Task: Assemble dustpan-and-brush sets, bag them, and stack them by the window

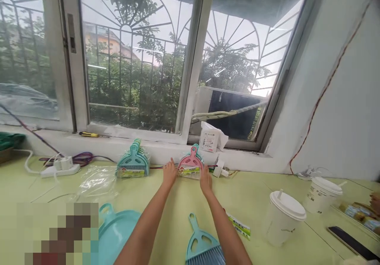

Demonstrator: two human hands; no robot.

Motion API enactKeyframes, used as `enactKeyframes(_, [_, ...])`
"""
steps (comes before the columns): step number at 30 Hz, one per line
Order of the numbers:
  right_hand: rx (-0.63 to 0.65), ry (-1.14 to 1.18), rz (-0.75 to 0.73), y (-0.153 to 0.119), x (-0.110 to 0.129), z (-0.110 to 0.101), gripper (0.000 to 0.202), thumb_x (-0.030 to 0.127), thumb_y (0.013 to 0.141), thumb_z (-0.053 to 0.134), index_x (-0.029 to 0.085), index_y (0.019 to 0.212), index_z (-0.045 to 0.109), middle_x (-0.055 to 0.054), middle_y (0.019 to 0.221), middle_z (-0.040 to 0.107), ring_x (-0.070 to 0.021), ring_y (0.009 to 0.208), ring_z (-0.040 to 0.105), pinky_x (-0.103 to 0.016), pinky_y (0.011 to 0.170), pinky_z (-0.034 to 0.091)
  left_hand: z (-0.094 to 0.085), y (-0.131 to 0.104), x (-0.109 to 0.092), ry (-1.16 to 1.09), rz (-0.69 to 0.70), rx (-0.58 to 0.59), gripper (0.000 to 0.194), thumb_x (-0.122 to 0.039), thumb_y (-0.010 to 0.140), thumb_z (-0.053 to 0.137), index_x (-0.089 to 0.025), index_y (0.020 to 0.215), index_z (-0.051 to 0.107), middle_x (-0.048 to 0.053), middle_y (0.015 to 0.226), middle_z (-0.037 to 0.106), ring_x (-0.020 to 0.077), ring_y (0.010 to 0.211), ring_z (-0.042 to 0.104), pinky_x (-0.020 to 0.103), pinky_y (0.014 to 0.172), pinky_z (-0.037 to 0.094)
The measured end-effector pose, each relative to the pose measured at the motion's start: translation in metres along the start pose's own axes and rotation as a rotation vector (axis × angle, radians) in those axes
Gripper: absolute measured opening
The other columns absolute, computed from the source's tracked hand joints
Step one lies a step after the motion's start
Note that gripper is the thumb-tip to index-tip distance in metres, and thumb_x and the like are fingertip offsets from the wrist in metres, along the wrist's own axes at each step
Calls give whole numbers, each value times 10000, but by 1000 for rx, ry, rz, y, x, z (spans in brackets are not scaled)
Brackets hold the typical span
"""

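Note:
Both arms reach toward the window wall. My left hand (170, 172) is at the left side of a pink dustpan-and-brush set (190, 163), and my right hand (206, 180) is at its right side, so the set stands between them. Green sets show behind the pink one. To the left stands a stack of teal sets (133, 163) with green-yellow labels. Nearer me lie a loose teal brush (203, 247), partly covered by my right forearm, a green label card (241, 227) and a large teal dustpan (117, 227).
Two lidded white cups (285, 219) stand at the right, near a phone (352, 243) and packaged food. A power strip (61, 170), cables and clear plastic bags (97, 182) lie left. A screwdriver (89, 134) and white packet (209, 138) are on the sill.

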State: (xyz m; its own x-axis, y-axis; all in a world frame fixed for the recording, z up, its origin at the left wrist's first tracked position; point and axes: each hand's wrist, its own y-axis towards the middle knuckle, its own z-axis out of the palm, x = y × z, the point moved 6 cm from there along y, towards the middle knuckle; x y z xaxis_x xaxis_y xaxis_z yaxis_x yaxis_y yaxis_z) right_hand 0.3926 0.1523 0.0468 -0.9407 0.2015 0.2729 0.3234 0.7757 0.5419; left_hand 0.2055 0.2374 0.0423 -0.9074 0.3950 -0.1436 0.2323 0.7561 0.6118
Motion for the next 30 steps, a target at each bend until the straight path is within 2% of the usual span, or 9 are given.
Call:
enactKeyframes(3, [160, -70, -97, -24, 19, -23, 443, 88, 899, 298, 176, 1326, 374, -141, 1166, 617, -211, 941, 653, -293, 752, 469, -49, -6, 6, 4, 58, -15, 562, -97, 876, 317, -33, 1434, 318, 217, 1138, 573, 292, 1098, 510, 481, 1000, 339])
enactKeyframes(6, [344, -161, -256, -66, 34, -49, 252, 243, 927, 439, 224, 1170, 502, -88, 1083, 644, -207, 918, 653, -281, 725, 458, -97, -28, 21, -37, 54, -2, 507, -131, 883, 321, -79, 1373, 442, 216, 1198, 557, 312, 1159, 469, 497, 1029, 289])
enactKeyframes(12, [529, -333, -411, -171, 36, -91, 266, 407, 916, 490, 181, 980, 614, -119, 1029, 640, -251, 964, 623, -323, 774, 440, -158, -137, 74, 139, -125, 90, 357, -294, 886, 399, -106, 1087, 627, 205, 1135, 581, 350, 1164, 460, 541, 1026, 255])
enactKeyframes(16, [569, -278, -376, -210, 44, -94, 312, 414, 887, 540, 174, 1080, 590, -127, 1103, 610, -257, 1039, 579, -327, 805, 429, -163, -212, 104, 169, -258, 296, 409, -370, 868, 447, -120, 1152, 604, 217, 1331, 477, 407, 1255, 388, 632, 1014, 228])
enactKeyframes(19, [552, -241, -306, -216, 57, -91, 315, 393, 879, 550, 180, 1110, 578, -118, 1134, 598, -248, 1062, 564, -328, 822, 419, -157, -238, 107, 96, -270, 383, 420, -339, 868, 461, -104, 1193, 586, 220, 1452, 345, 408, 1316, 329, 572, 1034, 271])
enactKeyframes(22, [560, -223, -239, -213, 70, -86, 295, 361, 858, 566, 164, 1075, 596, -115, 1123, 605, -249, 1067, 558, -339, 834, 410, -150, -240, 89, 3, -209, 446, 413, -299, 868, 467, -105, 1220, 565, 206, 1480, 308, 360, 1311, 363, 456, 995, 376])
enactKeyframes(25, [522, -226, -159, -209, 76, -86, 281, 312, 826, 589, 168, 1067, 597, -121, 1145, 592, -245, 1074, 549, -337, 818, 409, -140, -234, 52, -78, -106, 562, 389, -292, 874, 455, -134, 1209, 574, 188, 1437, 379, 327, 1180, 502, 408, 874, 463])
enactKeyframes(28, [448, -312, -65, -207, 72, -88, 296, 263, 827, 581, 160, 1104, 578, -155, 1176, 573, -264, 1101, 533, -364, 816, 403, -138, -222, 19, -114, -2, 505, 486, -197, 878, 420, -166, 1363, 440, 183, 1254, 537, 280, 1070, 566, 370, 833, 466])
enactKeyframes(30, [512, -384, -9, -208, 66, -84, 242, 239, 844, 551, 136, 1059, 598, -175, 1126, 602, -283, 1084, 550, -404, 833, 392, -143, -212, 16, -153, 2, 380, 536, -143, 893, 356, -198, 1425, 344, 150, 1106, 602, 251, 1032, 574, 351, 826, 454])
